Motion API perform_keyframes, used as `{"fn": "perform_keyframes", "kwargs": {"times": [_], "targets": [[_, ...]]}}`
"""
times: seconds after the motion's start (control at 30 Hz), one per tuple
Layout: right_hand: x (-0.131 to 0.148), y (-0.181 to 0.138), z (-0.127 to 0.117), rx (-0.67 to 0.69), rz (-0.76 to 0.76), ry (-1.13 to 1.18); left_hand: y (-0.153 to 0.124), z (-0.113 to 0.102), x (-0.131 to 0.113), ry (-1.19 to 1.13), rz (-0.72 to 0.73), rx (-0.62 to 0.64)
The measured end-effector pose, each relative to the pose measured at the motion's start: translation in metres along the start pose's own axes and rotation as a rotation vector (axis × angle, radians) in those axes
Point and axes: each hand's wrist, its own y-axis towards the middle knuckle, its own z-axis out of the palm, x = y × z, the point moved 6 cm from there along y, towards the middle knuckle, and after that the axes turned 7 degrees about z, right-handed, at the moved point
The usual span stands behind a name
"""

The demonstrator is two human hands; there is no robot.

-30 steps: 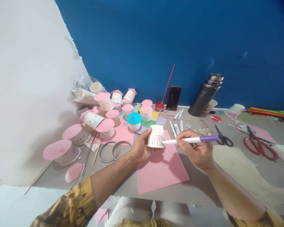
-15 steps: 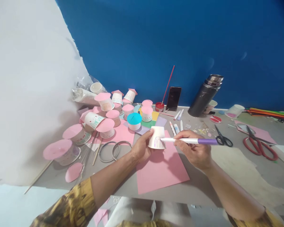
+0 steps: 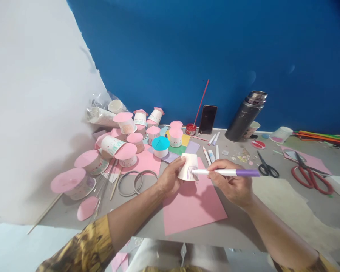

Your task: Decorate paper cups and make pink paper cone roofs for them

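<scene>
My left hand (image 3: 170,178) grips a small white paper cup (image 3: 188,166), held upside down and tilted just above a pink paper sheet (image 3: 192,200). Purple lines are drawn on the cup's side. In my right hand (image 3: 232,183) is a white marker with a purple cap end (image 3: 226,172), pinched between the fingers. Its tip touches the cup's lower right side.
Several paper cups with pink round tops (image 3: 124,151) and one with a teal top (image 3: 160,145) crowd the left. Two metal rings (image 3: 134,181), loose markers (image 3: 211,153), black scissors (image 3: 268,168), red scissors (image 3: 308,175), a flask (image 3: 245,115), a phone (image 3: 207,119) and a red paint pot (image 3: 190,128) lie around.
The cup has turned a little in my left hand, so the purple drawing now faces more to the right. The marker tip stays against the cup.
</scene>
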Motion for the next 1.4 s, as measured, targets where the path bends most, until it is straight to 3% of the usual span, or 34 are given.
{"fn": "perform_keyframes", "kwargs": {"times": [0.4, 0.53, 0.7, 0.87, 1.03, 1.2, 1.4], "targets": [[0.002, 0.001, -0.002, -0.023, 0.0, 0.009, 0.001, 0.002, -0.001, 0.023, 0.04, 0.064], [0.002, 0.001, 0.002, 0.056, 0.022, 0.04, 0.002, -0.001, -0.001, 0.021, 0.029, 0.018], [0.001, 0.002, -0.004, -0.046, 0.041, 0.023, 0.002, -0.002, 0.0, -0.014, 0.013, 0.012], [0.001, 0.002, 0.003, 0.09, 0.053, 0.064, 0.003, -0.004, 0.001, 0.009, 0.009, 0.001], [0.0, 0.003, -0.007, -0.085, 0.048, 0.031, 0.003, -0.004, 0.002, -0.027, -0.018, -0.034], [0.001, 0.003, -0.001, 0.027, 0.039, 0.028, 0.002, -0.001, 0.001, -0.041, -0.031, -0.03], [0.002, 0.004, -0.006, -0.078, 0.021, 0.015, 0.002, -0.001, 0.002, -0.065, -0.03, -0.014]]}}
